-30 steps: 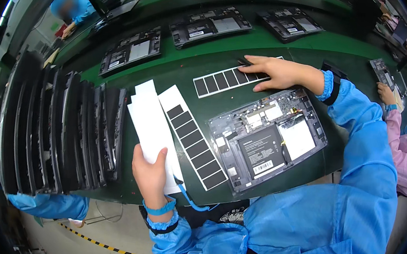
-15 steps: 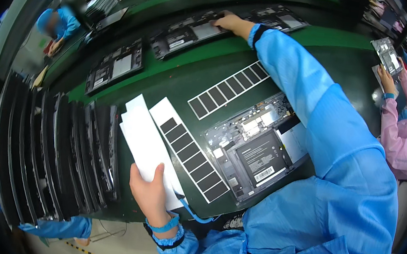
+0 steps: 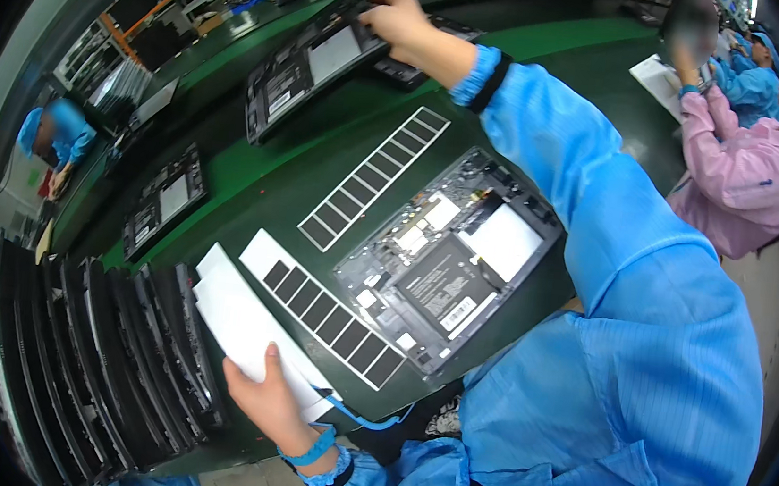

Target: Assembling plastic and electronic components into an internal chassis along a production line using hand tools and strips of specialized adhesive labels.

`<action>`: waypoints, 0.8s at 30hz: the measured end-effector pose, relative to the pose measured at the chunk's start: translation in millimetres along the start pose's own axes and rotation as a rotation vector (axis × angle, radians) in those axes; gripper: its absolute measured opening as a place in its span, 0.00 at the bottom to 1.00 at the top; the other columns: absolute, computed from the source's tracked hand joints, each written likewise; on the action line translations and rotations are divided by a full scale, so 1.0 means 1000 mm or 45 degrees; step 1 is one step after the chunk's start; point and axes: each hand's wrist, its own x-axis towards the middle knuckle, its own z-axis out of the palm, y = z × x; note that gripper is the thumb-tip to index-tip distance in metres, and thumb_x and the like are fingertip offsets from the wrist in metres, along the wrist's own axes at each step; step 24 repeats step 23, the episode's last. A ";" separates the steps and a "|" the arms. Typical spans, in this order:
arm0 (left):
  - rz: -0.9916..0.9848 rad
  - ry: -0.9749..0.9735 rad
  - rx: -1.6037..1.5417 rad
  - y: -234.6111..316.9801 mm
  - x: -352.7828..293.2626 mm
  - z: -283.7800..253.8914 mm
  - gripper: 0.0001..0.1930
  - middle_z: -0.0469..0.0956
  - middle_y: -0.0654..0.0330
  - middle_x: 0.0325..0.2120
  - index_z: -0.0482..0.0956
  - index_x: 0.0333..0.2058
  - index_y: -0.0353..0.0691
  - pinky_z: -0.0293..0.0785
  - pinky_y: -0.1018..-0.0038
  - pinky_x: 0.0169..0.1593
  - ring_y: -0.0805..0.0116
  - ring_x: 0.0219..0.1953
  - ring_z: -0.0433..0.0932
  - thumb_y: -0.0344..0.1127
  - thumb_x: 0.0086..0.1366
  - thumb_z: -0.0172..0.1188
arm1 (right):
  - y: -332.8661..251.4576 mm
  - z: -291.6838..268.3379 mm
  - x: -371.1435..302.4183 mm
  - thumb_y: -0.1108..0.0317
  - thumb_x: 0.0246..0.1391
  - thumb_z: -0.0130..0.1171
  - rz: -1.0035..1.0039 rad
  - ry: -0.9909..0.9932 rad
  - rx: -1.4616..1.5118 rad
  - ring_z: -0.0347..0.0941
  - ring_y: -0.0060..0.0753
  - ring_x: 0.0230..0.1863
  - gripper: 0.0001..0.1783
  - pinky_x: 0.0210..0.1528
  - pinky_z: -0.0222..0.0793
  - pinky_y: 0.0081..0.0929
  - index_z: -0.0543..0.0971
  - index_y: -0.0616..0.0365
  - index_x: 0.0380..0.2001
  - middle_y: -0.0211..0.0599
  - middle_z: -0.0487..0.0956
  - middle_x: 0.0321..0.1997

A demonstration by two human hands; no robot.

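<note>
My right hand reaches to the far side, its fingers closed on the corner of an open laptop base, which is tilted up off the belt. At the near left, my left hand grips a stack of white sheets, thumb on top and fingers at the left edge, partly hidden. Beside it lies a white strip with black rectangular pads. A second pad strip sits farther off. Between the strips and my body, another laptop base shows its black battery and circuit board.
Several dark laptop parts stand upright in a row at left. More bases rest on the green belt. A blue wrist cord trails from my left wrist. Co-workers sit at left and at right, one in pink.
My right hand has drawn the far laptop base leftward and lifted it from the belt. My view has swung right; the left hand stays on the sheets.
</note>
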 end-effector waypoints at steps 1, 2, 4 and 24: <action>0.004 -0.018 -0.047 0.000 -0.001 -0.005 0.19 0.77 0.47 0.41 0.70 0.46 0.24 0.69 0.68 0.49 0.62 0.42 0.75 0.26 0.57 0.62 | -0.013 -0.026 -0.007 0.80 0.45 0.59 -0.060 0.074 0.039 0.73 0.28 0.36 0.31 0.37 0.71 0.27 0.69 0.68 0.57 0.47 0.78 0.45; 0.045 0.047 -0.021 -0.001 0.000 -0.006 0.20 0.75 0.47 0.44 0.69 0.48 0.24 0.68 0.68 0.51 0.62 0.44 0.74 0.26 0.58 0.62 | -0.037 -0.049 -0.034 0.80 0.46 0.59 -0.065 0.104 0.125 0.73 0.29 0.39 0.32 0.40 0.72 0.28 0.67 0.68 0.58 0.48 0.76 0.49; 0.115 0.072 -0.080 -0.009 0.003 -0.008 0.23 0.72 0.45 0.49 0.65 0.54 0.24 0.66 0.68 0.55 0.61 0.49 0.72 0.27 0.62 0.59 | -0.069 -0.114 -0.081 0.79 0.47 0.58 -0.093 0.184 0.200 0.74 0.31 0.42 0.34 0.43 0.73 0.31 0.64 0.68 0.60 0.48 0.75 0.52; 0.604 -0.302 -0.784 0.087 -0.102 0.009 0.35 0.63 0.44 0.59 0.53 0.65 0.36 0.60 0.63 0.63 0.54 0.58 0.67 0.36 0.64 0.60 | -0.033 -0.310 -0.325 0.48 0.52 0.60 0.161 0.666 -1.258 0.72 0.60 0.53 0.36 0.55 0.66 0.43 0.69 0.65 0.55 0.56 0.78 0.48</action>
